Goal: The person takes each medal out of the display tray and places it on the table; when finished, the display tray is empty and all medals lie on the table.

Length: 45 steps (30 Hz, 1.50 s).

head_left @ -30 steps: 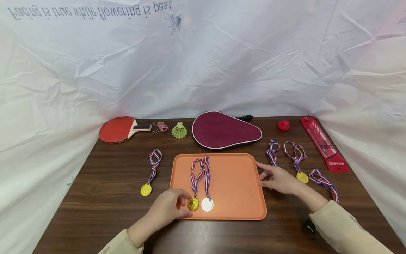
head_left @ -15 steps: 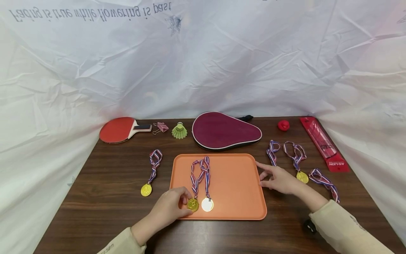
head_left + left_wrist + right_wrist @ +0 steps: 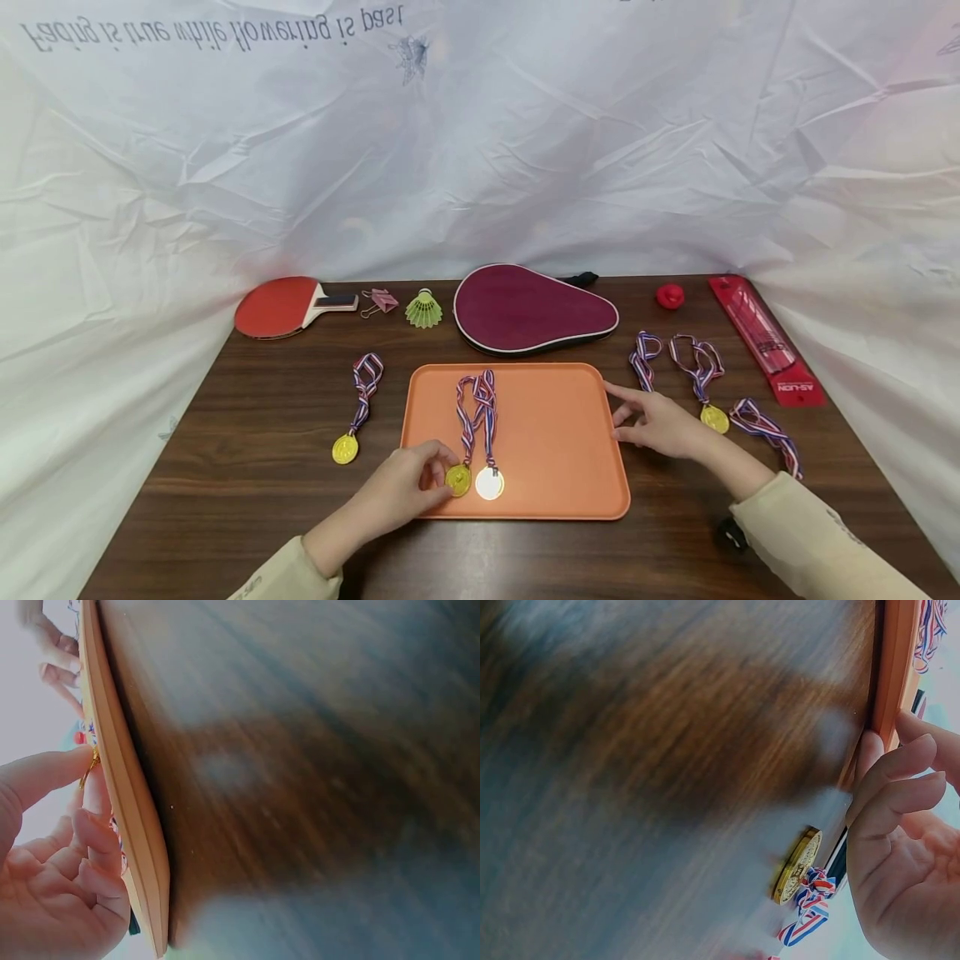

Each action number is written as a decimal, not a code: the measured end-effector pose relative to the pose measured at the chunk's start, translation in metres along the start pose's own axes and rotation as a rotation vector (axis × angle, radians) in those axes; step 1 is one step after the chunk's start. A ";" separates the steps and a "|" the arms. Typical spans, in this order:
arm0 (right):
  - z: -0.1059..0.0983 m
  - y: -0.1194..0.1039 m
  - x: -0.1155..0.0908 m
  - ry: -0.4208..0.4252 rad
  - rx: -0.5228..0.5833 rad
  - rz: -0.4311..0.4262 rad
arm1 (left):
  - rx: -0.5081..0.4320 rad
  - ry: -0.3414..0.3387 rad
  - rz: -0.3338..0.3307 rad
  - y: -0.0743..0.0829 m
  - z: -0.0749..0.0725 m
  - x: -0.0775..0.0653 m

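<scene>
In the head view my left hand (image 3: 408,485) pinches a gold medal (image 3: 458,480) at the left front of the orange tray (image 3: 555,433). The left wrist view shows thumb and finger on the edge of that medal (image 3: 90,768). Its striped ribbon lies up the tray, against the ribbon of a second, shiny medal (image 3: 490,483). My right hand (image 3: 660,425) touches the tray's right rim with its fingertips, holding no medal. In the right wrist view some of that hand's fingers (image 3: 904,761) are loosely bent beside the rim.
Another medal (image 3: 345,448) lies left of the tray; several ribboned medals, including one gold one (image 3: 715,418), lie right. Along the back are a red paddle (image 3: 276,307), binder clip (image 3: 381,300), shuttlecock (image 3: 424,308), maroon paddle case (image 3: 532,308), red rubber duck (image 3: 670,296) and red package (image 3: 765,337).
The gold medal in my left hand has shifted slightly right, and its ribbon now lies closer to the second medal's ribbon. My right hand has stayed at the tray's rim.
</scene>
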State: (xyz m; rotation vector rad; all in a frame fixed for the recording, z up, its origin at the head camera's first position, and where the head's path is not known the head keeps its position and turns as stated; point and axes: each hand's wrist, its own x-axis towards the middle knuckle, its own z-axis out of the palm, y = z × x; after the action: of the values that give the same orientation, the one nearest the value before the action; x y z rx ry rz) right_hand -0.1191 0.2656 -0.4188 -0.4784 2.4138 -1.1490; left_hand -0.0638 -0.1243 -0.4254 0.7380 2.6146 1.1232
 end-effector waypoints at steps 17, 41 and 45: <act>0.001 -0.001 0.001 0.009 -0.029 0.009 | -0.043 0.101 -0.038 0.005 -0.025 -0.003; 0.002 -0.001 -0.001 0.007 -0.015 -0.002 | -0.032 0.376 -0.039 0.003 -0.106 -0.011; 0.002 -0.002 0.000 0.010 -0.023 0.009 | 0.030 0.428 -0.050 0.011 -0.126 -0.018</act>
State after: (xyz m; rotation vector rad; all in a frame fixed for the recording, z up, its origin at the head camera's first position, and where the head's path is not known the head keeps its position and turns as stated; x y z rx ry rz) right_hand -0.1175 0.2637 -0.4185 -0.4702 2.4378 -1.1234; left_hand -0.0910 -0.2050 -0.3307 0.4750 2.9806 1.3570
